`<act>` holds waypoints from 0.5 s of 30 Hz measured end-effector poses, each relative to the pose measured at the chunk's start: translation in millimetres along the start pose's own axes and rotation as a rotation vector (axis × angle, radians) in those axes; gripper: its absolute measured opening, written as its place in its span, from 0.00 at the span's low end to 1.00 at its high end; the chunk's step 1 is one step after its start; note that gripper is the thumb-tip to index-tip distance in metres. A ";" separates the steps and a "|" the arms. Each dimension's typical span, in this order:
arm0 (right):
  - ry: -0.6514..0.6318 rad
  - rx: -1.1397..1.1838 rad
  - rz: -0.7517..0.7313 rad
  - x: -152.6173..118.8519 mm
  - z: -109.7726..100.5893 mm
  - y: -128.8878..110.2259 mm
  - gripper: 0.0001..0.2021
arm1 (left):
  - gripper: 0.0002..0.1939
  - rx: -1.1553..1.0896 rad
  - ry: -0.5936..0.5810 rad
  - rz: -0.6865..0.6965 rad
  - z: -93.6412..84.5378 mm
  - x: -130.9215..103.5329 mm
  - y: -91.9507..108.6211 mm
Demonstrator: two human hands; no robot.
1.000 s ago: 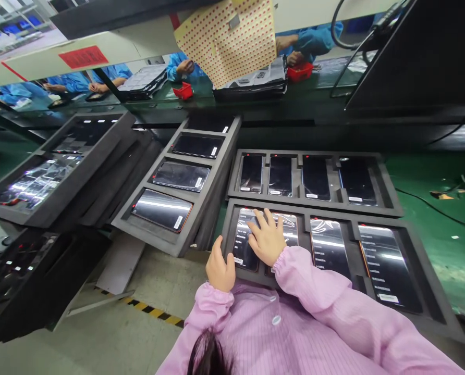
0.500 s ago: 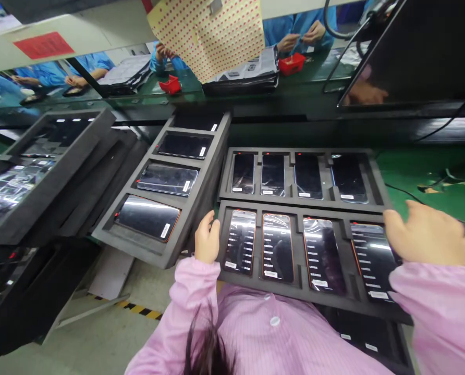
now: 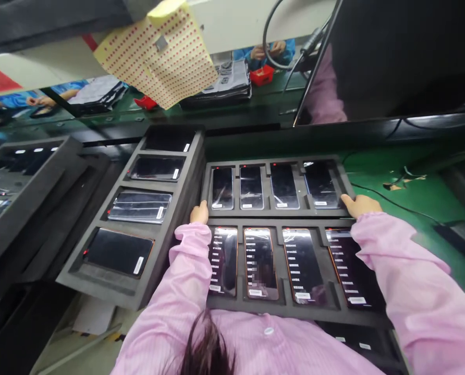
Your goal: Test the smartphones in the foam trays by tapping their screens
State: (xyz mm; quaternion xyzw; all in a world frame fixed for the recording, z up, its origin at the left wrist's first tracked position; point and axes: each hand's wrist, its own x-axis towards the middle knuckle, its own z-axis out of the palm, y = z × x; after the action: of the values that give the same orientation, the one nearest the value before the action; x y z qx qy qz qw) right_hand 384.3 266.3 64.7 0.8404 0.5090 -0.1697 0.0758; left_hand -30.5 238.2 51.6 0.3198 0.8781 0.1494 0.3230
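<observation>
Both hands are closed on the far tray [image 3: 273,213], the left hand [image 3: 199,212] at its near left corner and the right hand [image 3: 361,206] at its near right corner; some fingers are hidden behind the rim. This tray lies at the centre of the frame, directly beyond the near tray [image 3: 264,308], and looks to be resting low, with no lift to be seen. Each of its four pockets holds a phone with a dark screen. The near tray also has four phones seated, their screens lit with lists of text, so both trays look fully loaded. Whether the dark phones have yet to be lit cannot be told.

The tightest edge is on the left: the left hand sits between the far tray and the tall tray stack [image 3: 180,195], with little slack. Towards the front, the far tray's edge runs just beside the near tray, which reaches back to the pink smock [image 3: 252,325]. More of the green counter [image 3: 369,169] shows at the right of the frame, though a black cable [image 3: 399,204] crosses it near the right hand. The dark monitor [image 3: 396,62] bounds the upper right.
</observation>
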 end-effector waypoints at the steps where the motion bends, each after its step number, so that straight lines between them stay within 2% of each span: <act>1: -0.002 0.003 0.012 -0.7 -3.0 -1.0 0.25 | 0.25 0.017 0.007 -0.003 -0.1 0.2 3.5; 6: -0.019 0.108 -0.036 -8.6 -28.5 2.7 0.30 | 0.22 0.054 0.071 0.034 -2.9 -4.1 13.9; 10: -0.126 0.392 0.024 -15.9 -44.0 5.9 0.20 | 0.19 0.023 0.136 0.073 -9.4 -5.7 16.7; 15: -0.075 0.512 0.071 -42.3 -52.1 24.2 0.15 | 0.15 -0.025 0.199 0.153 -15.2 -15.9 23.0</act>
State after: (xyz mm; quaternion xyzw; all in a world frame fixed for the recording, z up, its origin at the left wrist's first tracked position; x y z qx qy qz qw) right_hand 398.5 235.5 127.4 0.8426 0.4166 -0.3214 -0.1147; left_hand -20.6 244.2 81.2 0.3652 0.8770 0.2155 0.2260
